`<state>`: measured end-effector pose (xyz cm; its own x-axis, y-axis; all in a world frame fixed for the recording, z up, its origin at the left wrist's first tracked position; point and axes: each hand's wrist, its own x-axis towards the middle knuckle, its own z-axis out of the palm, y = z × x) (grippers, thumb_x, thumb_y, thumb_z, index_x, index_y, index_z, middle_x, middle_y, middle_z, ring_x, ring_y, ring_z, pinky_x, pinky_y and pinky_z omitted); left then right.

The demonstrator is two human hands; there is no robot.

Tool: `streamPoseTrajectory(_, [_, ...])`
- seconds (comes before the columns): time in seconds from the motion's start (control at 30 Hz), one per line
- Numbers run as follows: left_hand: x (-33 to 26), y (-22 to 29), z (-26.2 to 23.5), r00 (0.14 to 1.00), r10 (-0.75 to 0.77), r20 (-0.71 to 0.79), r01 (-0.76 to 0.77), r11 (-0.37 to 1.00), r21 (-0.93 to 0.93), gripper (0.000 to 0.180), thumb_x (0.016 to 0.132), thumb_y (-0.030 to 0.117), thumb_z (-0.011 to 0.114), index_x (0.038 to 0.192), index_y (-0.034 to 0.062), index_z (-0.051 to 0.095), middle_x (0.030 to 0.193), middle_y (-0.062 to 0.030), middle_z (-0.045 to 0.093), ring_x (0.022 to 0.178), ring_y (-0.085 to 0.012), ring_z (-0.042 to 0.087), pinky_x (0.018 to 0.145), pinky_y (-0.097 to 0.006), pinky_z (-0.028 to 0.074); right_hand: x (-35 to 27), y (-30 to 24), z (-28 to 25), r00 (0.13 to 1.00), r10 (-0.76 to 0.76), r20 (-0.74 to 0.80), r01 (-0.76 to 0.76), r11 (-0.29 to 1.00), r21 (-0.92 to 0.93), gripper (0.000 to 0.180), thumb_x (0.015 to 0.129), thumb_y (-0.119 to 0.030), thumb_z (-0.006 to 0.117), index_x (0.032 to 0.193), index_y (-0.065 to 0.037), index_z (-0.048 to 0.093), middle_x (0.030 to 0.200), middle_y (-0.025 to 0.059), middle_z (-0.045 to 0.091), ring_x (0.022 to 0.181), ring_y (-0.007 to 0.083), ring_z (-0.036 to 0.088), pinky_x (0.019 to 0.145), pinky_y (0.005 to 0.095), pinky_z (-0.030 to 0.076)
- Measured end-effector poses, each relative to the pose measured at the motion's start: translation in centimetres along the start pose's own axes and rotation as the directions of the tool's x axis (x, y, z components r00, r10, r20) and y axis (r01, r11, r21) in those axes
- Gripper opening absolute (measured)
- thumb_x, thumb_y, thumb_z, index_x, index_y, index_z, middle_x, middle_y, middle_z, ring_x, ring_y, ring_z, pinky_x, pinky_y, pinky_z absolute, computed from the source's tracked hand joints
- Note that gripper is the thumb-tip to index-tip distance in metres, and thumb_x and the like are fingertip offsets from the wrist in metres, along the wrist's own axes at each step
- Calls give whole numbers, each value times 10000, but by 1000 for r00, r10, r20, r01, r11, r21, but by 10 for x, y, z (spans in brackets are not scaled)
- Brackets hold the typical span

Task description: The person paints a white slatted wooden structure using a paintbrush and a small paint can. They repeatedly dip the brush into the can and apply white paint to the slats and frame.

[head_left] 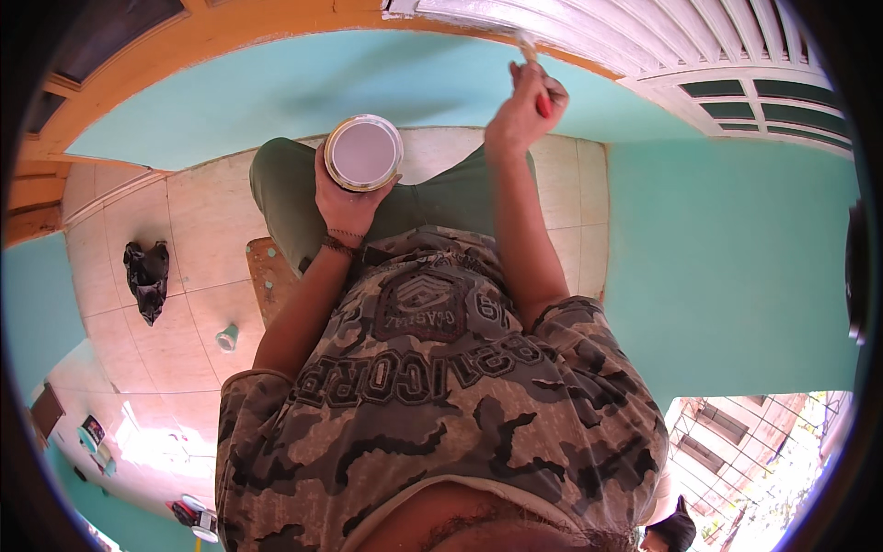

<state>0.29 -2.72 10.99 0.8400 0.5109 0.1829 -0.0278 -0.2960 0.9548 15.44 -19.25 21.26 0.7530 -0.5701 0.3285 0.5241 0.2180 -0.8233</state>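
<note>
My left hand (344,207) is wrapped round an open paint can (365,153) with pale, whitish-pink paint inside, held above my lap. Raised at the upper right, my right hand (517,118) grips a paintbrush (544,104) by its red handle. The bristles point away from me, at the lower edge of a white louvered shutter (635,41). Whether they touch it, I cannot tell. An orange wooden frame (267,20) runs along the left of the shutter, and a thin orange strip shows below its white part.
Turquoise wall (727,267) stands ahead and to my right. On the tiled floor (138,359) at left lie a black plastic bag (147,281) and a small cup (227,338). A brown board (267,276) shows beside my leg. A barred window (736,442) is at the lower right.
</note>
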Motion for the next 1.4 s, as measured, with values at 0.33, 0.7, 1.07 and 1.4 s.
streamPoseTrajectory(0.33, [-1,3,0,1000,-13,-12,13,999,43,1098,560,352,990,1423,9,403,1308,-154,626,1178,-295,641,986,-414,528,-50,14,39,947,113,302,-116,993,-9,238,906,22,670,987,-29,452,1157,185,587,952,268,686,865,381,609])
streamPoseTrajectory(0.7, [-5,-1,6,1000,-15,-26,15,1000,10,1106,555,351,993,1427,19,399,1312,-150,627,1186,-294,638,991,-406,526,-41,-6,11,968,-53,246,79,992,-98,257,887,37,691,985,-28,462,1122,175,620,938,239,687,857,333,567])
streamPoseTrajectory(1.07, [-3,2,2,999,-45,-21,45,999,-7,1070,562,332,993,1412,23,421,1307,-143,632,1167,-287,647,976,-403,533,-43,0,11,949,-82,303,128,983,-135,242,899,56,685,984,-45,483,1119,159,640,974,184,654,882,333,554])
streamPoseTrajectory(1.4, [-4,3,3,997,-80,-21,81,997,18,1085,556,352,993,1413,19,417,1303,-141,634,1186,-284,636,993,-401,523,-43,2,13,940,-106,325,167,972,-168,247,905,63,682,1002,-48,484,1126,157,654,949,180,665,855,309,551])
